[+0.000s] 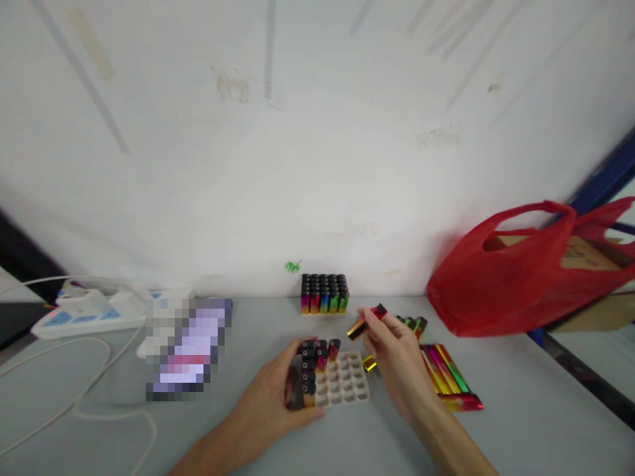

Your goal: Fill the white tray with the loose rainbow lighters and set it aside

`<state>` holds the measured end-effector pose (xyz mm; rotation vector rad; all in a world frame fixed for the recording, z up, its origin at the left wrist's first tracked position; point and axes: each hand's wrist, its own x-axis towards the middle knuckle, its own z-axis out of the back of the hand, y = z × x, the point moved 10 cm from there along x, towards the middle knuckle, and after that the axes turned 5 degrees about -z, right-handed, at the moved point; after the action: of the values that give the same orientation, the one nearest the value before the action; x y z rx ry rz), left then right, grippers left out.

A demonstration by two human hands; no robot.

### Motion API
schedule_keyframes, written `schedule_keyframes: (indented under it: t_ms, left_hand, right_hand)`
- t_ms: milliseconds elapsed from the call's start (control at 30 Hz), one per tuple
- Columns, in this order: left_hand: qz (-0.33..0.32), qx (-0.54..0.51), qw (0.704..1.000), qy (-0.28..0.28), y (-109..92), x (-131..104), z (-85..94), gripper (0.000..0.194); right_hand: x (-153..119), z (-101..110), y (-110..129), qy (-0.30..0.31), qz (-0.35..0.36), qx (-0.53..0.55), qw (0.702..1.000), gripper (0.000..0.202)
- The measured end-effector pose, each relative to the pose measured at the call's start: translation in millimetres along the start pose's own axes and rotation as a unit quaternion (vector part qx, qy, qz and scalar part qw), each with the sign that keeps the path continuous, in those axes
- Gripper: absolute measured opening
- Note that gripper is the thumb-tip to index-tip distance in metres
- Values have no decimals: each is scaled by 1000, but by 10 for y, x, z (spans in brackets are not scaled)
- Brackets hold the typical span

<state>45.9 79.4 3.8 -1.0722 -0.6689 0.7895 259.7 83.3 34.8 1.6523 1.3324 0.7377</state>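
Observation:
My left hand point(268, 390) grips the left side of a pale tray point(350, 380) with rows of round-cornered holes. Several black-topped lighters point(308, 367) stand upright in its left column, and a few more stand along its far edge. Pinched in my right hand point(394, 350) is a shiny red and gold lighter point(364, 322), tilted above the tray's far right corner. Beneath that hand a gold lighter point(370, 363) lies on the table, partly hidden. To the right lie several loose colourful lighters point(446, 370), and others with green bodies point(413, 324) show behind my right hand.
A full block of upright lighters point(324, 294) stands against the wall. At the right a red plastic bag point(506, 284) holds a cardboard box. On the left are a phone point(193, 350) with a blurred screen, a power strip point(99, 311) and white cables point(106, 416).

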Motion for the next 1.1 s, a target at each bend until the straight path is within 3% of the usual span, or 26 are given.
schedule_keyframes:
  t_ms: [133,333,433,533,667,867,1100]
  left_hand:
    - [-4,7,1000,3,-9,1,-1,87]
    - [-6,-11,1000,1,20,-2,-9,86]
    - [-5,-6,1000,-2,15,-4,-4,85]
    - [0,9,1000,-7,13,-7,8,86]
    - [-4,-4,1000,-3,0,-5,-2,86]
    - [3,2,1000,-2,24,-3,-1,85]
    - [10,-21,1000,2,39,-12,-23,83]
  right_hand:
    - [-16,-36,-15,9,-10,66,998,40]
    - [-102,-239,-121,100,-97,67,988,53]
    - [-97,-232,-113,93,-89,34,991,62]
    - [-93,-196,-96,62,-75,0,995,55]
    - [-127,-241,-105,75,-85,2,994,55]
    - [-136,-301,-284,125,-148,17,981,68]
    - [-161,-240,-460,99,-165,-22,981,58]
